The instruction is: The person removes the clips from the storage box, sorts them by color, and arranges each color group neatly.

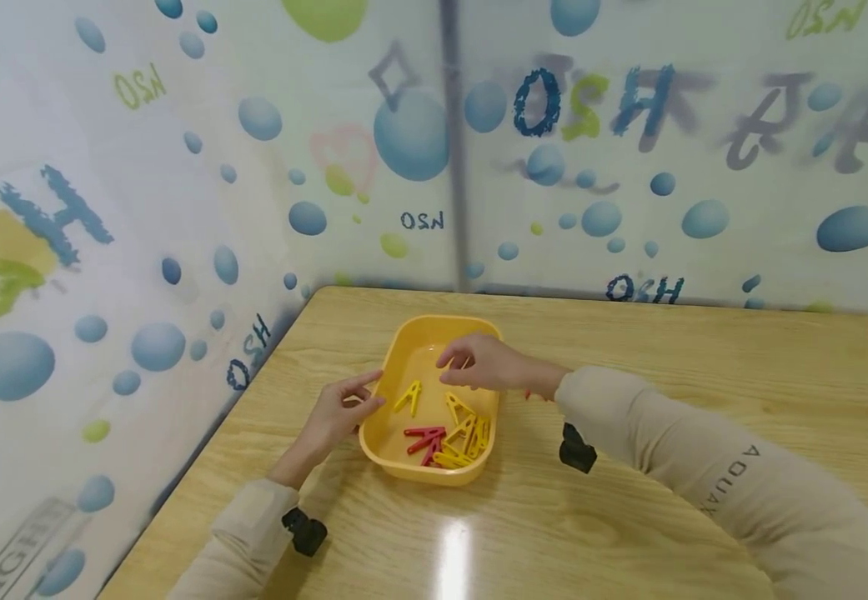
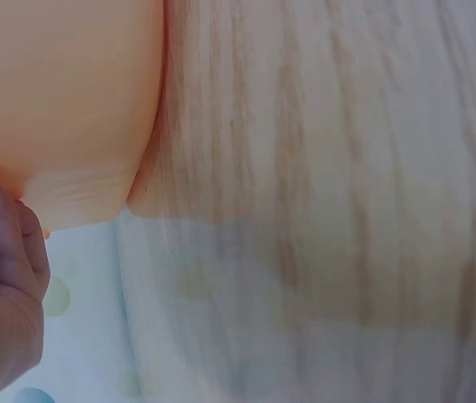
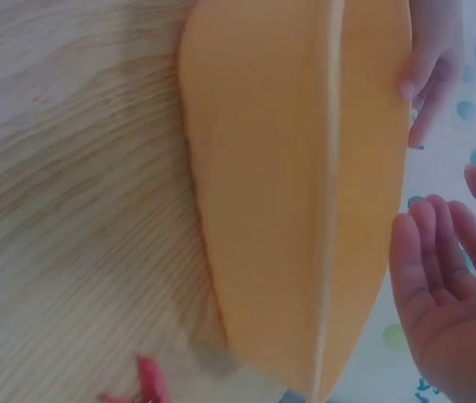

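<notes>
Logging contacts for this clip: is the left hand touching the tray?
Touching. The head view shows the left hand meeting the tray at its left rim.

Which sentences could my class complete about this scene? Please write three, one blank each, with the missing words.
1. Besides yellow clips, the tray holds ____ ones.
2. The right hand hovers over the tray, whose side is touched by the ____ one.
3. The table under the tray has a ____-grain surface.

Missing words: red; left; wood.
</notes>
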Demonstrator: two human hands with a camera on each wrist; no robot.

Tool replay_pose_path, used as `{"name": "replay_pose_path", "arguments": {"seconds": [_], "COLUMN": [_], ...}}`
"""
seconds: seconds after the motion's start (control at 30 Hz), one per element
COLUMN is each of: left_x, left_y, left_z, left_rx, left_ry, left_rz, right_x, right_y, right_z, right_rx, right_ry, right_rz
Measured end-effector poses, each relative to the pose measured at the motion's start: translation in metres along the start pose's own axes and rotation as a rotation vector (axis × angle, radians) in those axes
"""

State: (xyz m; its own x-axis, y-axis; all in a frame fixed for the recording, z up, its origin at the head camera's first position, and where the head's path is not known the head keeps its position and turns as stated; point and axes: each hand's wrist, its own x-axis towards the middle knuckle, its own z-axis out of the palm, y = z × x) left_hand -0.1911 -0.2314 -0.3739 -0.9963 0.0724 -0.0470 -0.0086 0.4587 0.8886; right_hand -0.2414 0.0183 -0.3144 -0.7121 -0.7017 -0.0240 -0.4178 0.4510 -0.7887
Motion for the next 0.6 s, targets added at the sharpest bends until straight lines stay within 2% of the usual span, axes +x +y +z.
{"name": "replay_pose_path", "arguments": {"seconds": [0.13,0.3,0.5,0.6], "left_x": [0.000,-0.001,0.000,0.000], "left_y": [0.002,0.002,-0.001,-0.001], "left_z": [0.000,0.000,0.000,0.001], "left_rx": [0.002,-0.002,-0.013,-0.018], "left_ry": [0.000,0.006,0.007,0.006], "left_rz": [0.010,0.018,0.029,0.031], "right_x": [0.012,0.020,0.027,0.031], "right_y": [-0.004,0.002,0.013,0.016], "right_z": [0.011,0.026,0.044,0.051], "right_rx": [-0.012,-0.005,0.040,0.027], "right_ry": [-0.084,-0.160,-0.203,-0.206], "right_rz": [0.002,-0.007,-0.006,-0.004]}}
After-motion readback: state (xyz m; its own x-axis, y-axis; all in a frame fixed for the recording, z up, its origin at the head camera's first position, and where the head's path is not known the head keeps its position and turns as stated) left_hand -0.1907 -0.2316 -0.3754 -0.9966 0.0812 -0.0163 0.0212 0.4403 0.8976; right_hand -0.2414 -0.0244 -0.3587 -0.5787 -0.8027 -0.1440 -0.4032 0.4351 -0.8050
